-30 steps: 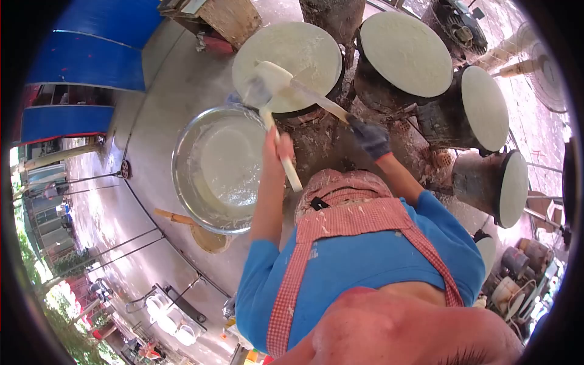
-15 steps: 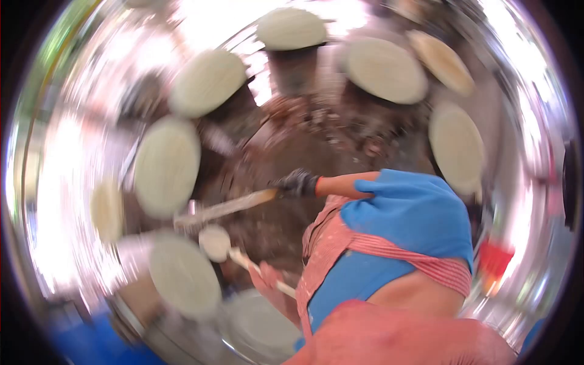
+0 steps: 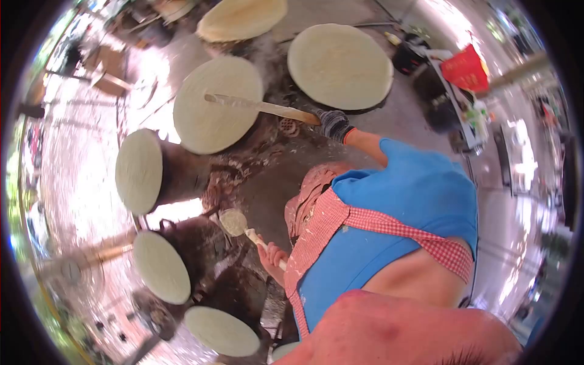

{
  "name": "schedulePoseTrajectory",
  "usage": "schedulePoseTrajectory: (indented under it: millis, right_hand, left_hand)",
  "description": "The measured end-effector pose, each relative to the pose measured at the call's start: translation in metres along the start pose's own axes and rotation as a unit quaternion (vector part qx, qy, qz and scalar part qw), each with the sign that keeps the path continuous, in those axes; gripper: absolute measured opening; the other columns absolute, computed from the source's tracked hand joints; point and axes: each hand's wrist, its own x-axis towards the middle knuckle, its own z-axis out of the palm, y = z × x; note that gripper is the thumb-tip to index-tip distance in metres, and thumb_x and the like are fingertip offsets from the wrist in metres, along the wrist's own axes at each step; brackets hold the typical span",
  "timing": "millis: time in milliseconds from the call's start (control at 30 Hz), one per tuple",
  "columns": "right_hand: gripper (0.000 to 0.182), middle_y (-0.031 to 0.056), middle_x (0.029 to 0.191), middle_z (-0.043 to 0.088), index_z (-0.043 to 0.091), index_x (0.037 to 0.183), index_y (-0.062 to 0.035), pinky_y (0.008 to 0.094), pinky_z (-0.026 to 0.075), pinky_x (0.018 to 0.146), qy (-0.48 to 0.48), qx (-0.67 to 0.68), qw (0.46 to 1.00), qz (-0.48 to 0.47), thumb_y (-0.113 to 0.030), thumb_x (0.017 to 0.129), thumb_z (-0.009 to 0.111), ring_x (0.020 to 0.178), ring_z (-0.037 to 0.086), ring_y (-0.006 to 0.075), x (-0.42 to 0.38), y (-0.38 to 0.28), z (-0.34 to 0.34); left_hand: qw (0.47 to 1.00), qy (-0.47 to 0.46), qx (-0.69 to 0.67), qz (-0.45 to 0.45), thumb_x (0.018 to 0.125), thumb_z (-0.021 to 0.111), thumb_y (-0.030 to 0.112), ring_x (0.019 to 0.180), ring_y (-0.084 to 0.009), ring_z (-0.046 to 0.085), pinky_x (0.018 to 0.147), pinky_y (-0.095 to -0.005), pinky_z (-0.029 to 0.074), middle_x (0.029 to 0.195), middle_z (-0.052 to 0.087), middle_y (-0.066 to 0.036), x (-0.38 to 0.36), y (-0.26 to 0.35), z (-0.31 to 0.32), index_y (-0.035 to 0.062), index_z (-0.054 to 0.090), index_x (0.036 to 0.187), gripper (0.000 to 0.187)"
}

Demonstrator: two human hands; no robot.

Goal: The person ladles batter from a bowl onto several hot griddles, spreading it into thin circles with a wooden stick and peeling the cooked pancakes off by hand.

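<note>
My right hand (image 3: 334, 126), in a dark knitted glove, is closed around the handle of a long wooden spatula (image 3: 283, 111). The flat, pale-coated blade lies over a large round pancake (image 3: 210, 125) of pale batter that covers a griddle; whether it touches cannot be told. My bare left hand (image 3: 274, 255) grips the light handle of a ladle (image 3: 233, 222). A pale, batter-like coating shows on the ladle's round bowl, held low in front of my red checked apron (image 3: 319, 234). Just beyond my right hand is another round pancake (image 3: 340, 66).
More griddles with pale rounds curve around me, including one at the left (image 3: 140, 171) and one lower down (image 3: 222, 330). A browner round (image 3: 242, 18) is at the top. A red bag (image 3: 465, 69) and a narrow table (image 3: 453, 97) stand at the upper right.
My view has turned and become sharper. The spatula has moved from a gap between griddles to over a pancake. The ladle stays low in my left hand.
</note>
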Motion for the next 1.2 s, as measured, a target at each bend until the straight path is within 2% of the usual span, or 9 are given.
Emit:
schedulePoseTrajectory:
  millis: [133,233,400,567,767,833,900,1033,1200]
  right_hand:
    - [0.026,0.0141,0.079,0.060,0.054,0.090,-0.0098,0.0408,0.042,0.063,0.081,-0.077,0.993,0.040,-0.024,0.068,0.054,0.073,0.058,0.0283,0.006,0.050,0.025]
    - [0.027,0.0127,0.083,0.060,0.054,0.090,-0.0100,0.0401,0.042,0.064,0.097,-0.081,0.989,0.083,-0.023,0.066,0.055,0.077,0.057,0.0280,0.035,0.045,0.037]
    - [0.046,0.0203,0.103,0.051,0.046,0.111,-0.0090,0.0465,0.042,0.068,0.159,-0.078,0.966,0.191,-0.031,0.072,0.057,0.080,0.057,0.0332,0.118,0.011,0.046]
    - [0.041,0.0171,0.101,0.052,0.049,0.104,-0.0075,0.0473,0.042,0.067,0.086,-0.054,0.962,0.255,-0.035,0.074,0.056,0.079,0.058,0.0316,0.150,0.024,0.046]
    - [0.025,0.0152,0.079,0.059,0.056,0.082,-0.0088,0.0439,0.044,0.062,0.274,-0.062,0.932,0.230,-0.033,0.073,0.053,0.070,0.058,0.0311,0.136,0.047,0.040]
    - [0.022,0.0137,0.068,0.058,0.056,0.072,-0.0094,0.0432,0.045,0.062,0.384,0.018,0.889,0.249,-0.030,0.073,0.051,0.067,0.057,0.0320,0.120,0.050,0.012]
    - [0.022,0.0138,0.070,0.059,0.057,0.073,-0.0096,0.0432,0.045,0.059,0.429,0.010,0.860,0.275,-0.031,0.071,0.053,0.064,0.056,0.0329,0.107,0.065,-0.003]
    - [0.025,0.0156,0.070,0.059,0.058,0.074,-0.0085,0.0430,0.045,0.062,0.460,0.007,0.851,0.253,-0.033,0.070,0.054,0.067,0.057,0.0334,0.077,0.122,-0.055]
    - [0.028,0.0177,0.071,0.060,0.062,0.074,-0.0066,0.0402,0.045,0.066,0.406,-0.089,0.885,0.208,-0.033,0.073,0.053,0.069,0.058,0.0306,0.060,0.136,-0.212]
  left_hand:
    - [0.994,0.085,0.051,-0.056,0.092,0.033,0.029,0.040,-0.0084,0.029,0.037,-0.0210,0.030,0.056,0.029,-0.001,0.041,0.034,0.034,0.0026,0.042,0.119,0.039]
    - [0.979,0.137,0.055,-0.143,0.091,0.036,0.026,0.042,-0.0065,0.027,0.038,-0.0204,0.027,0.056,0.026,0.001,0.069,0.049,0.060,0.0090,0.042,0.119,0.034]
    - [0.962,0.153,0.095,-0.203,0.091,0.036,0.029,0.040,-0.0064,0.026,0.037,-0.0199,0.027,0.055,0.026,0.002,0.088,0.066,0.085,0.0085,0.042,0.119,0.036]
    - [0.952,0.190,0.070,-0.229,0.090,0.037,0.029,0.040,-0.0069,0.026,0.037,-0.0205,0.026,0.055,0.027,0.002,0.080,0.066,0.096,0.0053,0.047,0.111,0.033]
    - [0.962,0.225,0.010,-0.152,0.090,0.039,0.027,0.043,-0.0077,0.027,0.039,-0.0207,0.026,0.058,0.027,0.002,0.069,0.067,0.100,0.0013,0.049,0.098,0.028]
    - [0.962,0.218,0.022,-0.165,0.090,0.040,0.026,0.043,-0.0078,0.027,0.039,-0.0206,0.026,0.057,0.027,0.002,0.071,0.082,0.092,0.0011,0.049,0.097,0.028]
    - [0.961,0.212,0.030,-0.177,0.090,0.040,0.026,0.043,-0.0079,0.027,0.039,-0.0205,0.026,0.057,0.027,0.002,0.070,0.089,0.094,0.0009,0.049,0.097,0.028]
    - [0.955,0.232,0.026,-0.181,0.089,0.040,0.025,0.041,-0.0066,0.026,0.038,-0.0202,0.025,0.056,0.027,0.002,0.080,0.092,0.104,0.0050,0.049,0.103,0.026]
    - [0.956,0.206,0.092,-0.187,0.090,0.040,0.026,0.041,-0.0059,0.026,0.037,-0.0202,0.025,0.055,0.027,0.002,0.096,0.100,0.105,0.0089,0.047,0.113,0.030]
